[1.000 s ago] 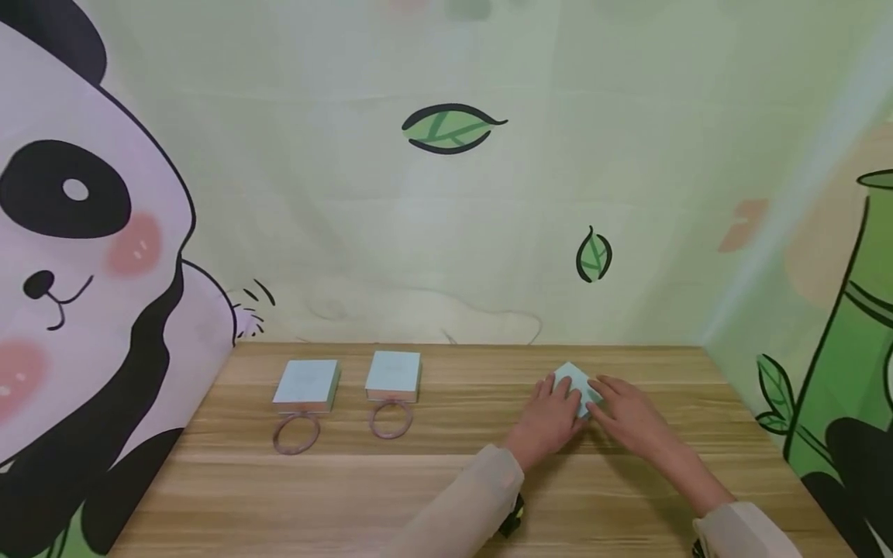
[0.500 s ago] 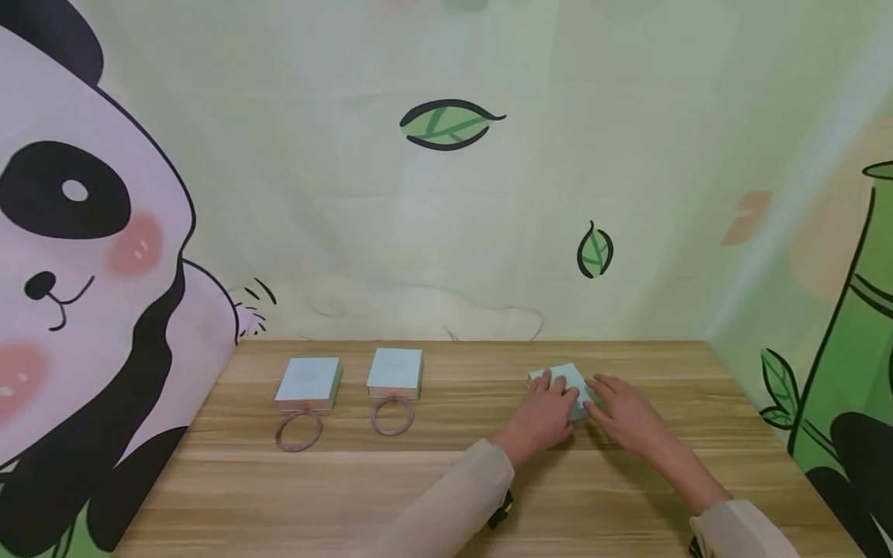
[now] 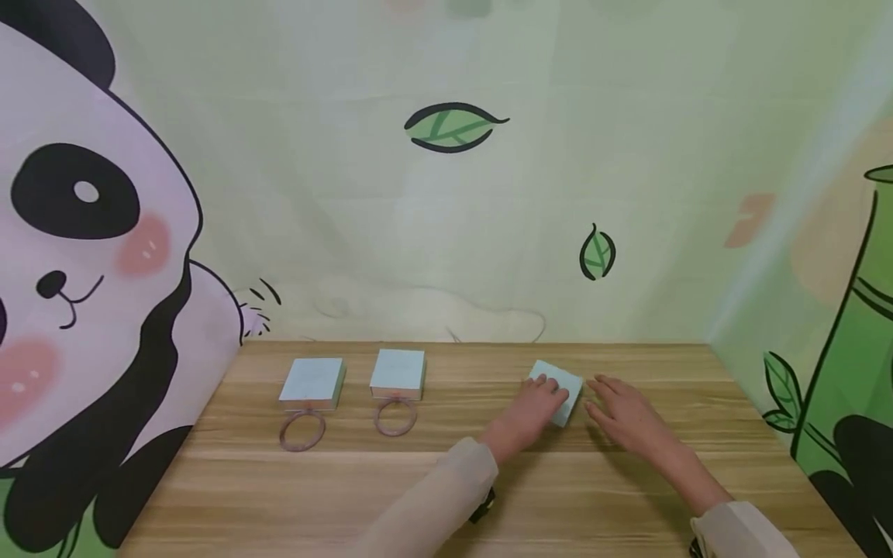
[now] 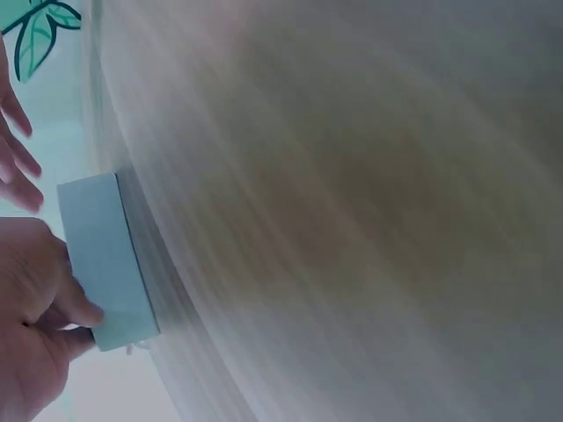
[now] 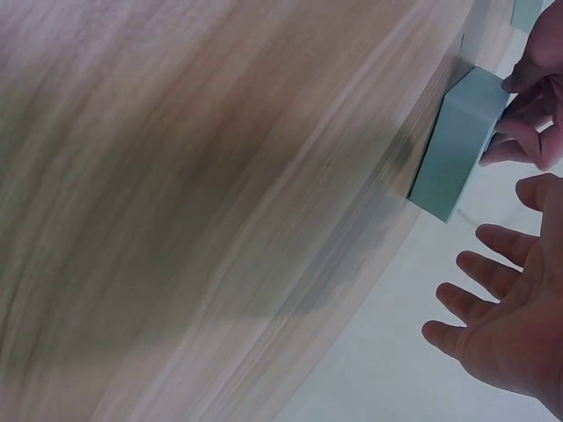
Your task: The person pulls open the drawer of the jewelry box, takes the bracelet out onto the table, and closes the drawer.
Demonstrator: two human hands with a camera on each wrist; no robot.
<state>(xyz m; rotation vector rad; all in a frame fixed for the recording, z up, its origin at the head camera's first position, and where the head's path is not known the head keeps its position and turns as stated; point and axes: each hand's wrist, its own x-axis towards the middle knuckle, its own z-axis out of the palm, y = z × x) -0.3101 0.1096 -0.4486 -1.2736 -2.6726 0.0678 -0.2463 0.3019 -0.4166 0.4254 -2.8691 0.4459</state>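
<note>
My left hand [image 3: 528,413] grips a flat, square, light blue box [image 3: 567,403] on the right half of the wooden table, its fingers over the top. In the left wrist view the thumb and a finger sit at one end of the light blue box [image 4: 106,251]. The box stands turned at an angle. My right hand [image 3: 631,415] hovers just right of it, fingers spread and holding nothing. The right wrist view shows those fingers apart from the box [image 5: 459,145].
Two similar light blue boxes with pinkish fronts, a left one [image 3: 312,380] and a middle one [image 3: 398,370], lie at the back left of the table [image 3: 293,496]. A purplish ring [image 3: 302,431] and another ring [image 3: 395,418] lie before them. A printed cloth wall rises behind.
The box under my left hand has slid left and turned, and the left hand has moved left with it. My right hand has stayed nearly in place and is now apart from the box.
</note>
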